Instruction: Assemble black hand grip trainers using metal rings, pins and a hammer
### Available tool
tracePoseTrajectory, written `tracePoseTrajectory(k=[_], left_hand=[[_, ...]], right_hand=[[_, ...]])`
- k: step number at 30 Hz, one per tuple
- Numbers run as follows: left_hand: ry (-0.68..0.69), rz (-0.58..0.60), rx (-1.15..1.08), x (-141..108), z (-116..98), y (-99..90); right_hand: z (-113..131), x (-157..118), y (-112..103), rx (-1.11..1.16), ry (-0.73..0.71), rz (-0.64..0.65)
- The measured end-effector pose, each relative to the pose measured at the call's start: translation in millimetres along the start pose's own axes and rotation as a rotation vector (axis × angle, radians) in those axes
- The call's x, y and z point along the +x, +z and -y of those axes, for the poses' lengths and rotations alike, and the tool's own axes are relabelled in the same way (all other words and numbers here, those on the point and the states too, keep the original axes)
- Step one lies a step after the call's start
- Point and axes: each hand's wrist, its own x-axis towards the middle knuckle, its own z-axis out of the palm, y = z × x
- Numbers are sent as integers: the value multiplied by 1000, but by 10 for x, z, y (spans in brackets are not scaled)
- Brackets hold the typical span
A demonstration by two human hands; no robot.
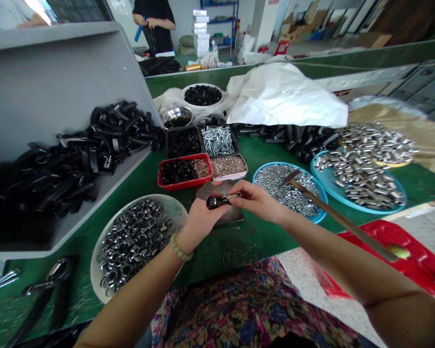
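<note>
The left hand [199, 220] held a small black part [214, 202] above the green table [210, 256], in front of the person's body. Its fingers were bent around this part, and the thumb was pressed to the near side of it. The right hand [260, 200] was on the other side, and its thumb and first finger were pinching a small spring [232, 196], which was at the end of the black part. How the other right fingers stood, I cannot tell. Just under the hands there was a metal plate [232, 215]. Behind them stood a red tray [184, 184] with black pieces and gold-coloured pieces in it, and beside this tray was a white tray [235, 176] full of very small pieces. To the left lay a white dish [95, 268] with many metal rings. To the right was a blue dish [325, 199] with metal nuts, and a hammer [340, 221] rested across its edge. Farther left, a grey bin [54, 72] was lying with many black handles [105, 135] inside.
</note>
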Motion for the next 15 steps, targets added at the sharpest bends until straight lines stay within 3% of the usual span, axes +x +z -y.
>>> tracePoseTrajectory(k=[3, 6, 9, 11, 12, 13, 15], left_hand=[[-57, 64, -25, 41, 21, -49], [-82, 228, 48, 170, 18, -58], [-159, 335, 7, 326, -72, -40], [-231, 288, -75, 383, -169, -70], [-255, 242, -97, 389, -218, -109], [-271, 200, -93, 381, -261, -164], [-275, 144, -7, 333, -316, -307]], right_hand=[[83, -5, -116, -132, -32, 58], [303, 93, -190, -433, -141, 249], [419, 392, -334, -618, -192, 425], [322, 661, -578, -617, -75, 258], [226, 786, -754, -626, 35, 45], [112, 890, -958, -680, 179, -292], [-117, 1006, -1407, -742, 293, -615]])
